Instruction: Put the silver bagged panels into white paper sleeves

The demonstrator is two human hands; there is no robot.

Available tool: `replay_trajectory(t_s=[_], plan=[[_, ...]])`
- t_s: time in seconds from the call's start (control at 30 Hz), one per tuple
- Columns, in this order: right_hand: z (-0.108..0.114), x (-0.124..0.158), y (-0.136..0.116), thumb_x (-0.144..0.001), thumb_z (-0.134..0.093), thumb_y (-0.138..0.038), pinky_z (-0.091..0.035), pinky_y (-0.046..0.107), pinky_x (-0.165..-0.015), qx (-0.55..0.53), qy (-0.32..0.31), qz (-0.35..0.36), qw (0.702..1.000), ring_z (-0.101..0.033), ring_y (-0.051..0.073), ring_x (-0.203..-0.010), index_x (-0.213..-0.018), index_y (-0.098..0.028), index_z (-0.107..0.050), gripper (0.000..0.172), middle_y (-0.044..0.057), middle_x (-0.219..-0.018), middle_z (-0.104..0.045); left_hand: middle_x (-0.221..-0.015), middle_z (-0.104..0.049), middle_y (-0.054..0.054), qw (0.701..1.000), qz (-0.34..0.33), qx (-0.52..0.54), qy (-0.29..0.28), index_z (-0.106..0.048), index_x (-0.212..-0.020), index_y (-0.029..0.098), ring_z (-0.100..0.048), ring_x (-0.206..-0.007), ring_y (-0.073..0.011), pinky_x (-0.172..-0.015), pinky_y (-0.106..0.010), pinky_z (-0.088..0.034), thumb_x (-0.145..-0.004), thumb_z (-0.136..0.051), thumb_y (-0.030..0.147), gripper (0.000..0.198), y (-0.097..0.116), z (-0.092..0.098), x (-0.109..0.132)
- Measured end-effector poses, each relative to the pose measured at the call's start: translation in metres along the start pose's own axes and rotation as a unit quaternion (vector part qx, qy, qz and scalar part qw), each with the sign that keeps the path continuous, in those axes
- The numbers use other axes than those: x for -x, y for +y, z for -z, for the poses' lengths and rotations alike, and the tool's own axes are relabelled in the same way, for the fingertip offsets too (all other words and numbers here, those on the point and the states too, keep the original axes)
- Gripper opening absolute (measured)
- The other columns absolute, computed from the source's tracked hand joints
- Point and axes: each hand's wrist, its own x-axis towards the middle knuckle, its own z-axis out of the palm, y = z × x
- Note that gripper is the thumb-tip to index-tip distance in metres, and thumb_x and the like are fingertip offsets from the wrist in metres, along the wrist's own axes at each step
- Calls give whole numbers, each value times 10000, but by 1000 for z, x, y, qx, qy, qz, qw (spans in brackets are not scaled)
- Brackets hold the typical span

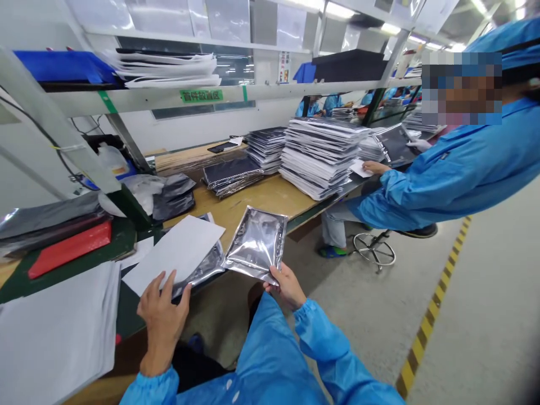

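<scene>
My right hand [288,287] pinches the near corner of a shiny package in clear plastic [256,239], dark inside, tilted up at the table's front edge. My left hand [164,312] has its fingers spread, the tips at the near edge of a white sheet [175,253]. Beneath that sheet lies another dark plastic-wrapped package [208,264], partly covered. Left of my left hand is a stack of large white sheets [63,332].
A red flat object [70,249] lies behind the white stack. Farther along stand a tall pile of packages [323,157] and a lower wrapped pile [232,175]. A metal shelf frame [143,101] rises over the table. A co-worker in blue [455,174] sits at right, beside a stool base [374,249].
</scene>
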Motion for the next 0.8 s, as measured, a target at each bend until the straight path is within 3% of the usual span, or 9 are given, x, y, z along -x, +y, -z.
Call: replay_trajectory(t_s=[0.17, 0.27, 0.33, 0.43, 0.57, 0.67, 0.8], plan=[[4, 4, -2, -762, -773, -506, -545, 230, -433, 20, -12, -21, 999, -671, 154, -513, -961, -187, -595, 416, 7, -695, -694, -1059, -692, -146, 999, -1, -14, -30, -702, -1064, 156, -613, -880, -293, -679, -365, -413, -904, -528, 414, 350, -21, 1, -8], [7, 2, -7, -760, -768, -501, -539, 234, -420, 41, -36, -43, 998, -667, 165, -522, -914, -174, -612, 394, 17, -664, -691, -830, -705, -95, 998, -22, -6, -59, -728, -846, 188, -596, -784, -271, -680, -361, -401, -908, -490, 350, 294, -28, 2, -13], [6, 1, -10, -736, -791, -499, -528, 226, -417, 52, -49, -27, 997, -645, 155, -514, -869, -164, -625, 397, 18, -638, -684, -821, -709, -91, 998, -25, 0, -57, -707, -773, 197, -608, -820, -279, -722, -378, -403, -889, -494, 314, 269, -29, 4, -17], [4, 4, -13, -693, -827, -520, -529, 222, -449, 40, -51, 15, 998, -605, 127, -498, -818, -155, -637, 430, 11, -627, -670, -805, -705, -83, 998, -10, 20, -66, -661, -751, 199, -623, -843, -285, -744, -386, -396, -826, -515, 272, 179, -27, 8, -20], [8, 25, -16, -740, -804, -525, -535, 231, -495, 48, -59, 29, 997, -611, 129, -516, -863, -151, -645, 424, 20, -646, -677, -695, -644, -40, 989, 59, 75, -116, -576, -704, 210, -592, -680, -227, -668, -334, -399, -815, -542, 354, 184, -19, 16, -23], [21, 51, -19, -777, -775, -527, -519, 221, -478, 77, -102, -4, 992, -602, 127, -488, -901, -150, -644, 418, 16, -615, -668, -684, -625, -23, 985, 106, 85, -106, -571, -715, 211, -576, -642, -198, -645, -308, -397, -830, -540, 390, 215, -10, 21, -23], [41, 79, -31, -823, -748, -486, -489, 193, -456, 111, -161, -66, 978, -588, 107, -467, -959, -144, -654, 380, 14, -636, -668, -685, -625, -22, 986, 111, 73, -97, -604, -723, 205, -573, -638, -181, -635, -292, -393, -830, -517, 305, 171, 1, 21, -28]])
